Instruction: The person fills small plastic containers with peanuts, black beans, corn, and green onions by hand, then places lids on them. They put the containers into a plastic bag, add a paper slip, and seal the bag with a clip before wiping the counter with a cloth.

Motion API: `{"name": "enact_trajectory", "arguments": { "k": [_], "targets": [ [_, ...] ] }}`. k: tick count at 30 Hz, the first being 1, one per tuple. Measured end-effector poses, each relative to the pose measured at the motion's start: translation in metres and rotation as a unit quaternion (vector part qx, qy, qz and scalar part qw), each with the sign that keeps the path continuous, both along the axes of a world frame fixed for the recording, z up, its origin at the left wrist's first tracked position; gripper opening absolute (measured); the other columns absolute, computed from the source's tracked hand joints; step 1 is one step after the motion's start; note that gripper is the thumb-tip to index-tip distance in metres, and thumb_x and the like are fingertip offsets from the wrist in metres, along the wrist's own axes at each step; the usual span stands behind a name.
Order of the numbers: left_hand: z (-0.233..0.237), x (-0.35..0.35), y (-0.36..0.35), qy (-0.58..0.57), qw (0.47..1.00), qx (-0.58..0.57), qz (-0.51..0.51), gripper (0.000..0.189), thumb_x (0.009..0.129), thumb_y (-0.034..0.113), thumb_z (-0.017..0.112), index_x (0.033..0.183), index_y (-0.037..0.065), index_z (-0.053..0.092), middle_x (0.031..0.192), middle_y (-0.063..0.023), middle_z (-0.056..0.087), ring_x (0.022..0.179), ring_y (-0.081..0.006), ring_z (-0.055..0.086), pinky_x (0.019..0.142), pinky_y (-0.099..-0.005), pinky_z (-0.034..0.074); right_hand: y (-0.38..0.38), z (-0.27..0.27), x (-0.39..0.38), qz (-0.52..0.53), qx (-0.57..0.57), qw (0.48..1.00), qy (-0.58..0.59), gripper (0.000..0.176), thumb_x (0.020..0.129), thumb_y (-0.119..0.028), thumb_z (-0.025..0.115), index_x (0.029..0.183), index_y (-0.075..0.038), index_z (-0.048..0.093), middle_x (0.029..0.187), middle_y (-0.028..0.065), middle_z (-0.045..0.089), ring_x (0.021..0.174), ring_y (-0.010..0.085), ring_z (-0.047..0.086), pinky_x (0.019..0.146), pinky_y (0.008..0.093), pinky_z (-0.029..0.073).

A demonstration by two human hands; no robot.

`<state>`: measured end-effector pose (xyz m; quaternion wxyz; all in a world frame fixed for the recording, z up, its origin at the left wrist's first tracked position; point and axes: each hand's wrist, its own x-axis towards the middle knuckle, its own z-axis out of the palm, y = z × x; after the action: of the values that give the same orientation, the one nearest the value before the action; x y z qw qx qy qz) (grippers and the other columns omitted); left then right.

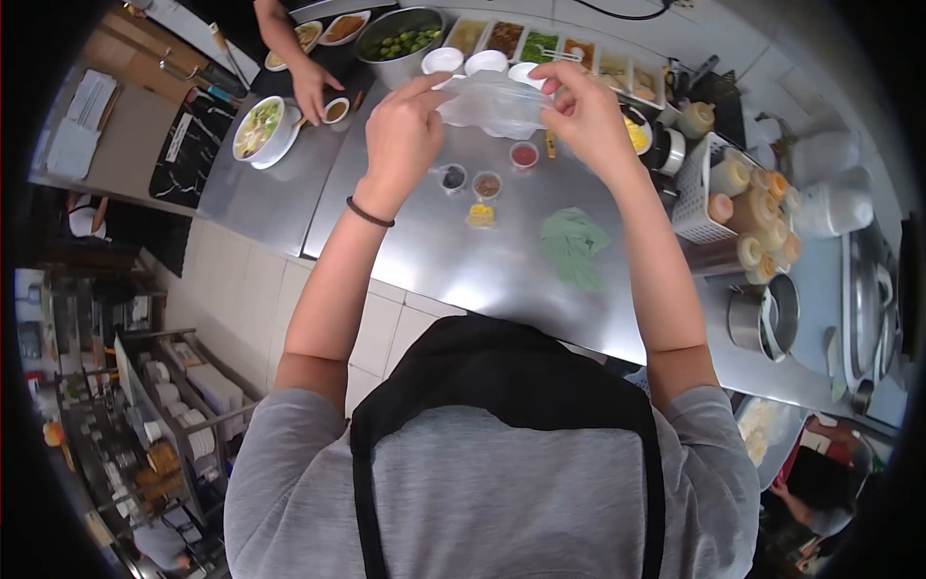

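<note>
one fisheye view, from a camera worn on the person's head. it faces forward and steeply down, past the black apron [502, 376] at the bottom edge, along both forearms to the left hand [400, 130] and right hand [584, 116], which pinch a clear plastic bag [492, 106] well away from the lens, near the top. beneath them lies the steel counter [463, 270]; the tiled floor [241, 289] shows far below at left. the corners curve into black.

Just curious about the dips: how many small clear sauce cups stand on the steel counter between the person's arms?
3: a dark cup on the left, a brownish cup beside it, a red cup farther right. The bag may hide others.
</note>
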<state>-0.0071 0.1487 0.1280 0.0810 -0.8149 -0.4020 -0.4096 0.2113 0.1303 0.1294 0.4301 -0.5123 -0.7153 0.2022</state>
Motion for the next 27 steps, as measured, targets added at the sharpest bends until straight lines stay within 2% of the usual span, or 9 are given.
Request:
{"name": "enact_trajectory", "arguments": {
  "k": [4,6,8,13,15,16,21,24,27],
  "targets": [
    [0.003,-0.049,-0.016,-0.051,0.989,-0.11,0.089,0.022,0.069,-0.003,0.054,0.084,0.005,0.068,0.089,-0.005,0.065,0.056,-0.0151,0.053,0.053,-0.0248,0.042,0.022,-0.047,-0.013,0.061,-0.109,0.98,0.153,0.018,0.073,-0.009,0.064,0.091,-0.009,0.064,0.069,0.0018,0.057,0.056,0.0095,0.05,0.055,0.0235,0.042],
    [0.003,-0.077,-0.021,-0.055,0.984,-0.117,0.122,0.021,0.07,-0.003,0.054,0.085,0.005,0.067,0.087,-0.0054,0.064,0.053,-0.0157,0.052,0.052,-0.0257,0.042,0.035,-0.09,-0.018,0.033,-0.262,0.964,0.019,0.012,0.075,-0.014,0.061,0.081,-0.005,0.065,0.074,0.0107,0.062,0.069,0.0233,0.061,0.065,0.0344,0.049],
    [0.001,-0.105,-0.024,-0.06,0.979,-0.122,0.15,0.021,0.071,-0.002,0.054,0.085,0.005,0.067,0.085,-0.0058,0.063,0.049,-0.0162,0.05,0.052,-0.0266,0.042,0.035,-0.129,-0.028,0.015,-0.209,0.959,-0.191,0.014,0.074,-0.02,0.062,0.077,-0.006,0.064,0.071,0.0117,0.063,0.07,0.0259,0.062,0.065,0.0369,0.048],
    [-0.019,-0.162,-0.028,-0.098,0.971,-0.148,0.159,0.027,0.071,-0.007,0.053,0.091,0.004,0.066,0.088,-0.0077,0.063,0.049,-0.0133,0.045,0.05,-0.0245,0.039,-0.027,-0.135,-0.067,0.062,-0.267,0.949,-0.157,0.013,0.074,-0.019,0.061,0.075,-0.006,0.064,0.077,0.0125,0.063,0.072,0.0297,0.061,0.066,0.0386,0.048],
    [-0.025,-0.18,-0.023,-0.109,0.967,-0.179,0.146,0.028,0.072,-0.009,0.051,0.093,0.004,0.065,0.091,-0.0078,0.063,0.051,-0.012,0.044,0.049,-0.0237,0.037,-0.047,-0.156,-0.088,-0.062,-0.023,0.973,-0.222,0.013,0.074,-0.018,0.063,0.074,-0.006,0.063,0.076,0.0123,0.063,0.071,0.029,0.061,0.065,0.0382,0.048],
    [-0.028,-0.188,-0.021,-0.11,0.968,-0.181,0.135,0.028,0.072,-0.009,0.051,0.093,0.004,0.065,0.091,-0.0078,0.063,0.051,-0.012,0.044,0.049,-0.0237,0.037,-0.045,-0.166,-0.092,-0.074,-0.025,0.972,-0.224,0.013,0.074,-0.018,0.063,0.074,-0.006,0.063,0.076,0.0123,0.063,0.071,0.029,0.061,0.065,0.0382,0.048],
    [-0.049,-0.223,0.005,-0.136,0.961,-0.225,0.082,0.028,0.073,-0.01,0.051,0.094,0.002,0.065,0.092,-0.0072,0.062,0.053,-0.0095,0.043,0.049,-0.0223,0.035,-0.023,-0.167,-0.079,-0.108,-0.238,0.965,-0.015,0.015,0.076,-0.019,0.063,0.08,-0.004,0.065,0.074,0.0141,0.064,0.069,0.0284,0.062,0.064,0.0374,0.048],
    [-0.055,-0.228,0.024,-0.131,0.959,-0.246,0.046,0.028,0.074,-0.009,0.051,0.095,0.002,0.065,0.092,-0.0069,0.062,0.053,-0.0092,0.043,0.049,-0.0221,0.035,-0.013,-0.155,-0.079,-0.18,-0.252,0.951,0.017,0.016,0.075,-0.019,0.063,0.081,-0.004,0.066,0.076,0.0148,0.064,0.068,0.0292,0.062,0.064,0.0372,0.048],
    [-0.058,-0.226,0.038,-0.136,0.955,-0.261,0.02,0.027,0.074,-0.008,0.051,0.095,0.003,0.065,0.092,-0.0066,0.062,0.053,-0.0092,0.044,0.049,-0.0221,0.036,-0.026,-0.147,-0.089,-0.18,-0.336,0.912,-0.15,0.013,0.073,-0.016,0.065,0.078,-0.004,0.066,0.073,0.0134,0.065,0.067,0.0283,0.062,0.062,0.035,0.048]
  ]
}}
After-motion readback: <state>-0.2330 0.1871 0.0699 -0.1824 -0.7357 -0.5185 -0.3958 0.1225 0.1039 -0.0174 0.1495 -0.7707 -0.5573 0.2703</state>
